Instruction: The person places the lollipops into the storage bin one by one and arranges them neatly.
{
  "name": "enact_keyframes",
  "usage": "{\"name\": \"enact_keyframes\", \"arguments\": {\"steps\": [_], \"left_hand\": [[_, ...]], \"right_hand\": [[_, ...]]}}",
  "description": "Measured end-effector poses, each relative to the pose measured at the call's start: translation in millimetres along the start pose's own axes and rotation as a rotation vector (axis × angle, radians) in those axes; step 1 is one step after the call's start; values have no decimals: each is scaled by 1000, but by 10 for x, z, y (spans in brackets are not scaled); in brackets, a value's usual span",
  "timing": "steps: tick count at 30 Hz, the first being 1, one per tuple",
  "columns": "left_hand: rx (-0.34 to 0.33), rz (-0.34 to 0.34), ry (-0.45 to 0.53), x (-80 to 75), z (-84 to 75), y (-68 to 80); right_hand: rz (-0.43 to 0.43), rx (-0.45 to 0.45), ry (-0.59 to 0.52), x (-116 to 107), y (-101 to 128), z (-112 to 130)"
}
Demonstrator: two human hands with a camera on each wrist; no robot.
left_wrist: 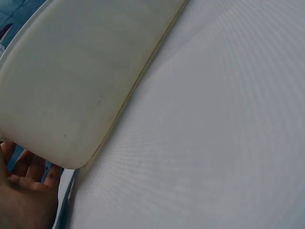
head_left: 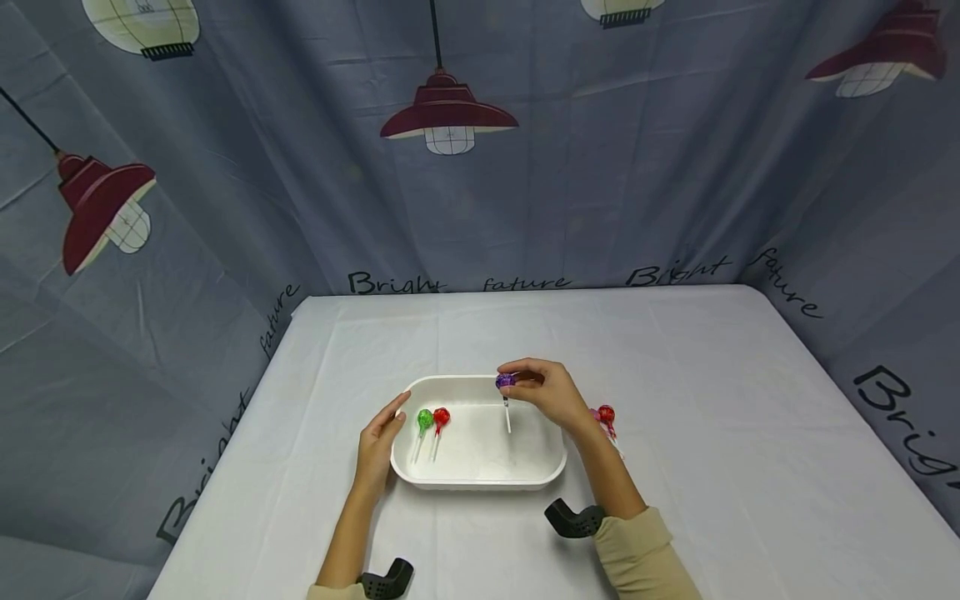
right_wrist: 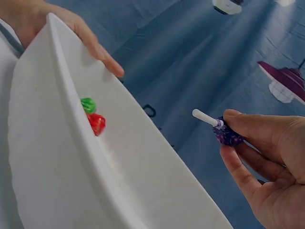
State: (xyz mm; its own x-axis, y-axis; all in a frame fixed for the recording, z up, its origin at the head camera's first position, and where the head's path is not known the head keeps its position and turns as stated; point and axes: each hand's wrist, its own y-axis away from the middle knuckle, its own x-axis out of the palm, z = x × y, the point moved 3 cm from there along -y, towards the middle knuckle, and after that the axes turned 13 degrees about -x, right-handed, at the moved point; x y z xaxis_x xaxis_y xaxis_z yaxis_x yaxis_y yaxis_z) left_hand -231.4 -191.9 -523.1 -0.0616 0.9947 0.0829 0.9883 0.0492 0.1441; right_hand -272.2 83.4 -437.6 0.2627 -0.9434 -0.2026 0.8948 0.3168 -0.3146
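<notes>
A purple-wrapped lollipop point(head_left: 506, 381) is pinched between the thumb and fingers of my right hand point(head_left: 547, 392), its white stick hanging down over the right part of the white tray point(head_left: 480, 482). In the right wrist view the lollipop point(right_wrist: 228, 133) shows its stick pointing up and left. My left hand point(head_left: 378, 442) holds the tray's left end, thumb at the rim and fingers along the outside. In the left part of the tray a green lollipop point(head_left: 425, 419) and a red lollipop point(head_left: 442, 416) lie side by side, sticks toward me.
Right of the tray, partly behind my right wrist, a red lollipop point(head_left: 606, 413) and a pink one point(head_left: 596, 414) lie on the white tablecloth point(head_left: 712, 400). A grey curtain point(head_left: 540, 208) with printed lamps surrounds the table. Black wrist mounts point(head_left: 574, 518) sit on both forearms.
</notes>
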Motion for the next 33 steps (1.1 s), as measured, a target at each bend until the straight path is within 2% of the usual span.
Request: {"name": "enact_keyframes", "arguments": {"steps": [7,11,13,18,20,33], "left_hand": [[12,-6,0,-6,9,-7],[8,-9,0,-6,8,-9],[5,-13,1,-5,6,-11],[5,-9,0,-6,-3,-9],[5,-6,-5,-5,-9,-5],[-3,-13,-16,-7,-8,-2]], "right_hand": [[8,62,-46,175,-51,-58],[27,60,-59,258,-62,-65],[37,64,-49,294,-59,10],[53,70,-40,387,-89,-30],[51,57,-38,421,-111,-120],[48,71,-22,604,-150,-199]]}}
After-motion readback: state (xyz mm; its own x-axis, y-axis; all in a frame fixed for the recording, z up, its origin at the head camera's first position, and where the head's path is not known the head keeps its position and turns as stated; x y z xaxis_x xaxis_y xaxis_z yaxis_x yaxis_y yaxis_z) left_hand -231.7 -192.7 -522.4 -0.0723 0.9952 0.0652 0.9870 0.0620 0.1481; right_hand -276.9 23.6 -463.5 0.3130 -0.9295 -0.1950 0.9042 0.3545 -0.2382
